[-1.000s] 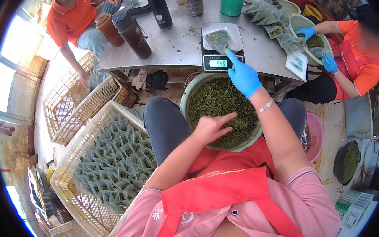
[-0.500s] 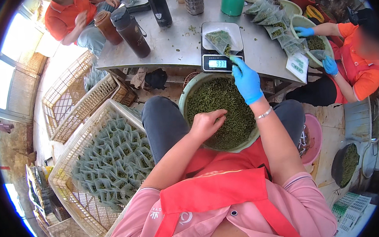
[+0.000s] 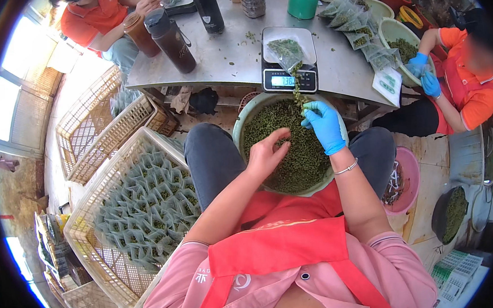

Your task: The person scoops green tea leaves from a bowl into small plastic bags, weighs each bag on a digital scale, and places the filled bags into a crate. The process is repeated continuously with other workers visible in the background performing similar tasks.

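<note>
Right hand: blue glove, fingertips drawn together, apparently pinching the lower end of a sprig of green berries; its fingertips are partly turned from view, so the grip is read with some caution. Position: between scale and tub, above the tub's far right side.

Left hand: bare, thumb and fingers parted, over the berries; contact cannot be told.

Bag: one, clear, partly filled, lying on the scale, mouth toward the person. Sprig hangs from that mouth over the lit display.

Tub: pale green, between the knees, just below the table edge; well stocked with loose berries.

Done, by the look of it: many filled bags, standing close-packed in the near crate; more in the second crate, at left.

Remaining, as judged: the bag on the scale, its sprig hanging out and its closing not yet done; also the tub's loose stock, ample for many further bags. Crate progress: near crate well filled, with bare lattice along its left side.
</note>
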Motion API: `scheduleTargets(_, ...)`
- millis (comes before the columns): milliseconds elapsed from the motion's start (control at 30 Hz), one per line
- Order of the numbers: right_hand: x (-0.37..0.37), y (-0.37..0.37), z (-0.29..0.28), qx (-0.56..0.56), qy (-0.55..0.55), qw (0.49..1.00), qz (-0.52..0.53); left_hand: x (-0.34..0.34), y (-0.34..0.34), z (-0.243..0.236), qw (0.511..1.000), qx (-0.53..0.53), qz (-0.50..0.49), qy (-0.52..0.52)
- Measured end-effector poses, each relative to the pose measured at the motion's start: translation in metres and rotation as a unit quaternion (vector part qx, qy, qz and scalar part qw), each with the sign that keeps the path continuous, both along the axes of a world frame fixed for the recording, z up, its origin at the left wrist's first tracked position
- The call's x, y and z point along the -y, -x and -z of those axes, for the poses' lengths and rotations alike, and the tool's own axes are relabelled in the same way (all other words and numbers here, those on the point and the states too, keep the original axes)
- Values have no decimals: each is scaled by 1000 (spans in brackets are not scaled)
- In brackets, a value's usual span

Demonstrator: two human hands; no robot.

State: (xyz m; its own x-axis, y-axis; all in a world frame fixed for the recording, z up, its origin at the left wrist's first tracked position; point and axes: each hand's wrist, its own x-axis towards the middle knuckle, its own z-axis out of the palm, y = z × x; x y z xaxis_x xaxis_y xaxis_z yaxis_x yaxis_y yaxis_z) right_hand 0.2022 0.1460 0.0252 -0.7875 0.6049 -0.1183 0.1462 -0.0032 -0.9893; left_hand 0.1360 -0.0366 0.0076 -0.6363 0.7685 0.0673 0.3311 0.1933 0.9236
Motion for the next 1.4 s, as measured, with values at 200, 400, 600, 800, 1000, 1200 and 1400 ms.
scheduleTargets(200,-13,17,-4,-137,238,961,46,-9,6,-2,993,112,-22,-10)
scheduleTargets(400,-27,54,-6,-131,116,983,44,-5,4,2,994,107,-9,12)
scheduleTargets(600,-45,82,-13,-66,-121,990,-37,-4,3,2,997,71,-3,35)
scheduleTargets(800,-24,32,-5,-127,-95,986,54,-5,5,8,1000,7,2,18)
scheduleTargets(1000,-13,7,6,-81,-20,995,54,-35,27,-16,978,-204,0,36)
scheduleTargets(1200,-36,54,-10,-13,-397,917,42,-86,55,-47,854,-478,-10,206)
scheduleTargets(1400,-52,89,-16,126,-456,879,62,-124,75,-18,786,-551,-44,276)
